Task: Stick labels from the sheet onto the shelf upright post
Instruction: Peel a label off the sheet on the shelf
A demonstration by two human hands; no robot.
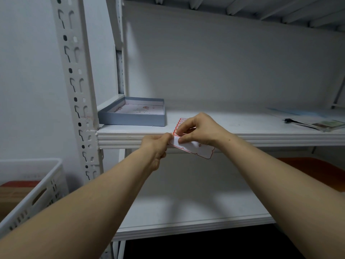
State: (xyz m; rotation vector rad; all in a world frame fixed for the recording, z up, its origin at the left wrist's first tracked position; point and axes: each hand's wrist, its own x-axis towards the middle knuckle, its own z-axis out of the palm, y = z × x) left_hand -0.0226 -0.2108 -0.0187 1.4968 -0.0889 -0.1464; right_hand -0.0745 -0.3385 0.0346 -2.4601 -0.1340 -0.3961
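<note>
- Shelf upright post [79,94] stands at your nine o'clock, slotted, with no label visible on it.
- Label sheet [195,149] hangs at centre, against the shelf [242,126] front edge.
- Your left hand [155,146] pinches the sheet's nine-o'clock end; your right hand [197,130] pinches its top edge, seemingly peeling a label.
- Next, likely: free that label, carry it toward nine o'clock and press it flat on the post.

Label sheet [194,148] sits between the fingers [166,137] of left hand [155,146] and right hand [198,130], at the shelf [233,126] front edge. Box [131,119] on shelf, left of and behind the fingers. Post [78,90] further left. Papers [317,124] well right. Basket [29,186] down-left.
</note>
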